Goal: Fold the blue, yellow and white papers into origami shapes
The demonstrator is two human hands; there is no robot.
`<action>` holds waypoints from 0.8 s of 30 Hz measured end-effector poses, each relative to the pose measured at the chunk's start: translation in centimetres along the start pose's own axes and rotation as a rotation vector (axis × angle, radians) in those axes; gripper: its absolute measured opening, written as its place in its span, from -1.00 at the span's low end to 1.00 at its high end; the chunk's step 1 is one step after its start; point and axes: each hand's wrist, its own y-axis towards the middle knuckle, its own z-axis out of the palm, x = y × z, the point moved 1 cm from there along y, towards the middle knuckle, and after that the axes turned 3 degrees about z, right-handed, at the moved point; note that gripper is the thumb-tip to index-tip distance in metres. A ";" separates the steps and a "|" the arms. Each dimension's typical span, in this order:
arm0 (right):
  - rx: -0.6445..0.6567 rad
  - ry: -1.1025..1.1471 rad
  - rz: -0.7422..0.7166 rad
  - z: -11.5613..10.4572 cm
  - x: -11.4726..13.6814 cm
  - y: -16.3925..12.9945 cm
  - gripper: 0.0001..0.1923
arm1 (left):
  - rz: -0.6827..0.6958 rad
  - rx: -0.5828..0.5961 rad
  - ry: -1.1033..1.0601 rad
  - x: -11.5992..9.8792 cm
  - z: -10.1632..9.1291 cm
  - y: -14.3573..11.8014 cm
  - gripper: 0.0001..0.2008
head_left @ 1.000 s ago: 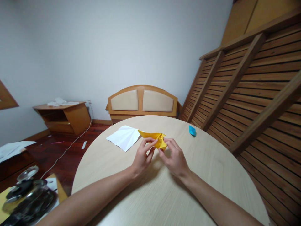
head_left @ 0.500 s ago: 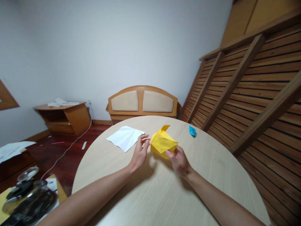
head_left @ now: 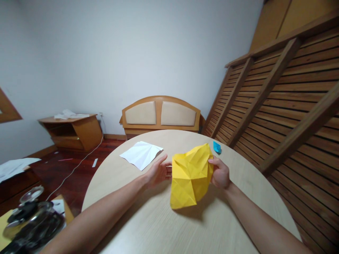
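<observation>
A creased sheet of yellow paper [head_left: 191,176] hangs half unfolded above the table, its fold lines crossing near the middle. My right hand [head_left: 220,172] pinches its right edge, thumb on the near face. At the left edge of the sheet is my left hand [head_left: 159,172], thumb raised apart from the stretched fingers. Its fingertips reach the paper's edge, and I cannot tell whether they touch it. A creased white paper sheet [head_left: 140,155] lies flat beyond my left hand. Past my right hand sits a small folded blue paper piece [head_left: 217,147].
The round pale wooden table [head_left: 169,233] stands before a headboard [head_left: 158,114] at the wall. Tall wooden slats [head_left: 278,106] lean on the right. At lower left is a dark glossy object [head_left: 37,225]; behind it a cable [head_left: 76,165] crosses the floor.
The yellow paper has opened from a folded, boxy shape into a wide creased sheet. My right hand has moved right and up with its edge; my left hand has dropped slightly.
</observation>
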 end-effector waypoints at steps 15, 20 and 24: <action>-0.106 0.170 0.223 0.5 -0.7 1.4 -0.57 | 0.461 -0.541 0.084 0.1 -0.5 0.6 -0.54; -0.152 0.047 0.208 0.7 -0.6 1.2 -0.56 | 0.501 -0.657 0.221 -0.1 -0.5 0.6 -0.58; -0.146 -0.078 0.141 0.5 -0.3 1.1 -0.60 | 0.587 -0.716 0.392 -1.5 -0.6 0.2 -0.61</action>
